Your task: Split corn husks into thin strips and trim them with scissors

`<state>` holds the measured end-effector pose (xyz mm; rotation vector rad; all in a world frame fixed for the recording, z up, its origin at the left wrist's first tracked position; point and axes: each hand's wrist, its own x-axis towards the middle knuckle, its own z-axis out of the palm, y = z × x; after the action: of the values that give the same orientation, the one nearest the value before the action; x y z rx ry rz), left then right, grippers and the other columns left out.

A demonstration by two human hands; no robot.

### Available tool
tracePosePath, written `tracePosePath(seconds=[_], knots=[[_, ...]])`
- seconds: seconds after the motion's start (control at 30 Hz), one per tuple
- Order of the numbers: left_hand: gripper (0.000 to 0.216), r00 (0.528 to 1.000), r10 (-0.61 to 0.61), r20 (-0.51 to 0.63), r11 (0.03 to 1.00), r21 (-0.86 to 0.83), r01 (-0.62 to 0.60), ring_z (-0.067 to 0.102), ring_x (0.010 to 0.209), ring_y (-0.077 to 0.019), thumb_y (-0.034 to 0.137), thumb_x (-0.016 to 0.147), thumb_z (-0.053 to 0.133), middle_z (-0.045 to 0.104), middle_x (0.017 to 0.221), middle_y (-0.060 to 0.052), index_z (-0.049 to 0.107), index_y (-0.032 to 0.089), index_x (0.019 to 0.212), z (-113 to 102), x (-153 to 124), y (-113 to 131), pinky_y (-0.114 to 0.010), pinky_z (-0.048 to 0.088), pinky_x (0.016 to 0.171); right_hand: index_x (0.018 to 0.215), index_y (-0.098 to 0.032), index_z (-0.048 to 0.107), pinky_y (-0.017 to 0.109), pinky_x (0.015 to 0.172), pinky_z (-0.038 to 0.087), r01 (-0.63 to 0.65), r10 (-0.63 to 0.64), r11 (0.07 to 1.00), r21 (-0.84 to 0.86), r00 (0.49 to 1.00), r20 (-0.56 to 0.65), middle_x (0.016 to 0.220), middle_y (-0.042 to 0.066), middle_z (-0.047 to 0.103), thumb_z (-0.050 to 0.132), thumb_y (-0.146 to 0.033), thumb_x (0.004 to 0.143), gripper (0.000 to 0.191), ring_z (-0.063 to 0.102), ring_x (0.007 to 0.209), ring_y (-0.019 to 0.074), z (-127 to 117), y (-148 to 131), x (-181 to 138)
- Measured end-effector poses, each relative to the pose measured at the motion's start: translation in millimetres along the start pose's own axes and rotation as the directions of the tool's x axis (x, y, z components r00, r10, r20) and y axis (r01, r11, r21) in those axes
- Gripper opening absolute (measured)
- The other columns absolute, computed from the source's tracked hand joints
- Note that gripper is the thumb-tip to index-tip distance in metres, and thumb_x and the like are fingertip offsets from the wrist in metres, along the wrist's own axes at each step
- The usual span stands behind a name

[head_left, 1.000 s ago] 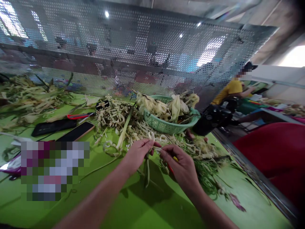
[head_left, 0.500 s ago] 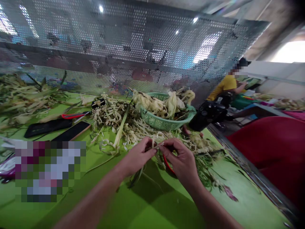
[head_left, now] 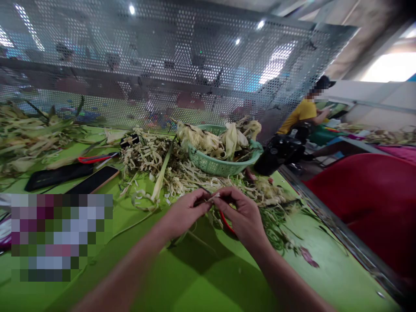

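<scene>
My left hand (head_left: 186,212) is closed in a pinch on a thin pale strip of dried plant leaf (head_left: 214,197), which looks like corn husk. On the strip's other end, my right hand (head_left: 242,212) pinches with thumb and forefinger, its fingertips close to the left ones. A red loop handle (head_left: 225,222) shows beside the right palm; whether that hand holds it, I cannot tell. Thin green-grey strips (head_left: 185,236) hang below the left hand. Just beyond the hands lies a heap of shredded pale strips (head_left: 146,151).
A green plastic basket (head_left: 224,167) holds dried husks. Left are a phone (head_left: 94,180), a black flat case (head_left: 58,177) and a red-handled tool (head_left: 92,159). A perforated metal panel (head_left: 156,78) stands behind. Right are a black object (head_left: 276,151), a red chair (head_left: 360,195) and a person in yellow (head_left: 303,113).
Both hands stay together on the strip, with small shifts of the fingers. The whole view has shifted slightly, so things appear a little farther left.
</scene>
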<state>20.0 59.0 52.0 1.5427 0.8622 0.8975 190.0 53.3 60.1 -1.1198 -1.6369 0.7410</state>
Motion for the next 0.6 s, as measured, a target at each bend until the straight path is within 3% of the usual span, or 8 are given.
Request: tracePosePath(seconds=[0.17, 0.37, 0.5, 0.6], knots=[[0.011, 0.999, -0.024, -0.030, 0.998, -0.056, 0.023, 0.054, 0.085, -0.0155, 0.026, 0.085, 0.053, 0.059, 0.090, -0.004, 0.054, 0.018, 0.093, 2.2, -0.7, 2.5, -0.030, 0.043, 0.081, 0.080, -0.018, 0.062, 0.025, 0.062, 0.043, -0.050, 0.055, 0.996, 0.067, 0.996, -0.074, 0.074, 0.001, 0.060, 0.066, -0.031, 0.079, 0.014, 0.053, 0.068, 0.0138, -0.2, 1.1, -0.7], [0.010, 0.994, -0.019, -0.106, 0.999, -0.038, 0.015, 0.055, 0.085, -0.0161, 0.025, 0.080, 0.059, 0.060, 0.088, -0.003, 0.058, 0.018, 0.087, 1.3, 0.8, 1.1, -0.028, 0.042, 0.081, 0.089, -0.020, 0.061, 0.025, 0.067, 0.045, -0.077, 0.082, 0.990, 0.122, 0.996, -0.042, 0.081, 0.002, 0.060, 0.064, -0.035, 0.081, 0.017, 0.054, 0.074, 0.0147, 4.6, 1.3, -2.1], [0.015, 0.964, -0.083, -0.253, 0.976, -0.218, 0.027, 0.054, 0.084, -0.0150, 0.027, 0.075, 0.066, 0.061, 0.085, -0.002, 0.061, 0.017, 0.085, 0.4, 2.8, 0.2, -0.028, 0.041, 0.082, 0.088, -0.019, 0.061, 0.025, 0.062, 0.043, -0.133, 0.126, 0.983, 0.124, 0.990, 0.065, 0.078, 0.002, 0.060, 0.064, -0.038, 0.081, 0.020, 0.053, 0.069, 0.0141, 7.9, 2.6, -2.0], [0.020, 0.934, -0.148, -0.324, 0.932, -0.361, 0.023, 0.053, 0.080, -0.0134, 0.028, 0.069, 0.072, 0.060, 0.081, -0.001, 0.062, 0.017, 0.082, 1.6, 3.8, -0.7, -0.027, 0.041, 0.081, 0.079, -0.019, 0.060, 0.024, 0.059, 0.040, -0.112, 0.109, 0.992, 0.056, 0.992, 0.065, 0.071, 0.000, 0.058, 0.063, -0.034, 0.080, 0.015, 0.050, 0.064, 0.0132, 9.8, 3.7, -2.2]])
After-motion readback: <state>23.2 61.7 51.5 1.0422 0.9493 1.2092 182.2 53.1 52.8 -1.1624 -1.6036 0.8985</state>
